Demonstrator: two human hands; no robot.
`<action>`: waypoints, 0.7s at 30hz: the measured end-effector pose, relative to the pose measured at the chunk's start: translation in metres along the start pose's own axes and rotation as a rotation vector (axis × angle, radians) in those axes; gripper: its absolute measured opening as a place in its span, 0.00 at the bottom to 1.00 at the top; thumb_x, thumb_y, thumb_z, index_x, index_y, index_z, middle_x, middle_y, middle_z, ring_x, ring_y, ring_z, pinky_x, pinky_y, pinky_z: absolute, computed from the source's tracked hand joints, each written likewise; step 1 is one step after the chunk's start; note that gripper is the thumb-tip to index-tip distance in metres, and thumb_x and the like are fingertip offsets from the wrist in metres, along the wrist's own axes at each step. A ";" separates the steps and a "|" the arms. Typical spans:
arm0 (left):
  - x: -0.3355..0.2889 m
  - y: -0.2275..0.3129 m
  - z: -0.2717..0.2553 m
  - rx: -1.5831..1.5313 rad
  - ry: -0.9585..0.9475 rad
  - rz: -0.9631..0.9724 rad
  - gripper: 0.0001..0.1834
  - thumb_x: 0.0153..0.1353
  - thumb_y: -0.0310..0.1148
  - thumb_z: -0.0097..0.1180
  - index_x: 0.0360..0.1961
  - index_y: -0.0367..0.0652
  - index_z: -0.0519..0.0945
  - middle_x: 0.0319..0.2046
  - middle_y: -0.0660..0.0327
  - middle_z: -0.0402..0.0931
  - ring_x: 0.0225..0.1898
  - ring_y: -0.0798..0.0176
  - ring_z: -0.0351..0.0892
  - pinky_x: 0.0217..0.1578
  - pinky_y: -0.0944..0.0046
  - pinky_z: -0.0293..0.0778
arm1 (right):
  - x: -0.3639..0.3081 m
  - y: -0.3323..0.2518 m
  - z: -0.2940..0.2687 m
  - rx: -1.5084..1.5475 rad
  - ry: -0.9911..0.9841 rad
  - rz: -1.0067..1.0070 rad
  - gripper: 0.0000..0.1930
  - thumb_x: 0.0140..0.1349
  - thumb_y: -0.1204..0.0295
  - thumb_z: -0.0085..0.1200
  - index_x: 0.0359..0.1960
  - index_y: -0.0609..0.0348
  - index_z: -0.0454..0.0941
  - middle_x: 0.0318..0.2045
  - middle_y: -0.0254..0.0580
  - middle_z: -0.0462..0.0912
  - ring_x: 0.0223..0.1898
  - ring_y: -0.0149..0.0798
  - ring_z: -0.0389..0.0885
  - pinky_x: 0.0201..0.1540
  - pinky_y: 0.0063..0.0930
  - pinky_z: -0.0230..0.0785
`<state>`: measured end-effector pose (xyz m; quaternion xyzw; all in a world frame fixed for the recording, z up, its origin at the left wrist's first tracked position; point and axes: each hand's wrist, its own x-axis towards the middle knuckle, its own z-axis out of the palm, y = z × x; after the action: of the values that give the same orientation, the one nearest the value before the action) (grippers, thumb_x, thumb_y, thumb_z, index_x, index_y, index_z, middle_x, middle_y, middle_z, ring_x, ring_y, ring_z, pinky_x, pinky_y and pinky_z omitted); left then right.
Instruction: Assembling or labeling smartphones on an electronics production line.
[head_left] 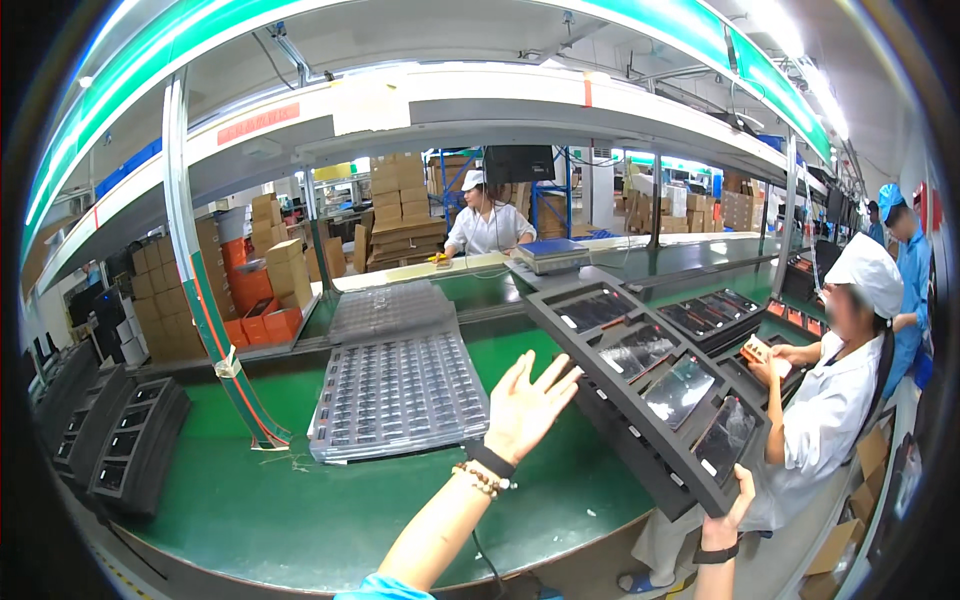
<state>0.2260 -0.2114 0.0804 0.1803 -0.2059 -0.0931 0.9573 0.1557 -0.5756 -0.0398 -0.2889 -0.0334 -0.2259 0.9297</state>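
My right hand (733,503) grips the near right corner of a black foam tray (618,387), thumb at the edge. The tray is tilted, and flat dark-screened devices (680,390) lie in its compartments, some under clear film. Below its left side shows the edge of at least one more black tray. My left hand (530,405) is open, palm up and fingers spread, left of the tray and holding nothing. Close to its left, a stack of clear plastic blister trays (400,395) with many small cells lies on the green bench (250,510).
Stacked black trays (140,440) stand at the left, beside a metal post (205,270). A blue-topped scale (550,256) sits beyond the tilted tray. At right a seated co-worker (840,370) holds a small orange-and-white box (757,350). Another person (488,222) works across the bench.
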 end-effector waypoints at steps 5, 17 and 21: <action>-0.049 0.021 -0.009 0.293 -0.036 -0.135 0.43 0.67 0.46 0.52 0.77 0.55 0.45 0.73 0.39 0.52 0.70 0.36 0.60 0.68 0.41 0.61 | 0.026 0.023 -0.034 -0.274 0.176 -0.094 0.11 0.60 0.65 0.56 0.42 0.55 0.77 0.43 0.35 0.82 0.44 0.36 0.81 0.49 0.30 0.73; -0.232 0.192 -0.048 0.414 0.375 0.280 0.30 0.69 0.46 0.51 0.67 0.44 0.66 0.54 0.54 0.78 0.48 0.54 0.81 0.50 0.53 0.79 | 0.011 0.019 -0.024 -0.252 0.181 -0.031 0.13 0.65 0.64 0.55 0.49 0.52 0.75 0.47 0.32 0.79 0.51 0.34 0.79 0.55 0.33 0.72; -0.240 0.212 -0.043 0.436 0.414 0.345 0.28 0.69 0.47 0.50 0.65 0.43 0.68 0.52 0.55 0.79 0.48 0.55 0.82 0.49 0.52 0.79 | 0.015 0.020 -0.028 -0.231 0.137 -0.019 0.14 0.65 0.63 0.55 0.50 0.53 0.76 0.48 0.33 0.81 0.51 0.36 0.80 0.55 0.33 0.73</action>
<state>0.0505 0.0573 0.0390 0.3584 -0.0500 0.1550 0.9193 0.1759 -0.5824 -0.0701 -0.3776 0.0535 -0.2561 0.8883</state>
